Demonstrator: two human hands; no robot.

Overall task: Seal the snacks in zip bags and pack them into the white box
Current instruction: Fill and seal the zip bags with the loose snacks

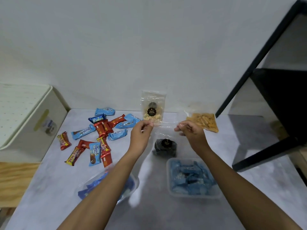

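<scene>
At centre frame, a clear plastic zip bag [164, 130] of dark biscuits [165, 146] is held taut above the grey worktop [149, 213]. Its top corners are pinched in the grip of the left hand [141, 135] and right hand [191, 132]. The strip is best pressed evenly end to end. The lidded white plastic box [25, 117] is seen at far left.

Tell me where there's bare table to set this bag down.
Bare table lies nearer you than the left tub and right tub, and between the right tub and the black frame. The wrapped bars on the left are crowded.
</scene>
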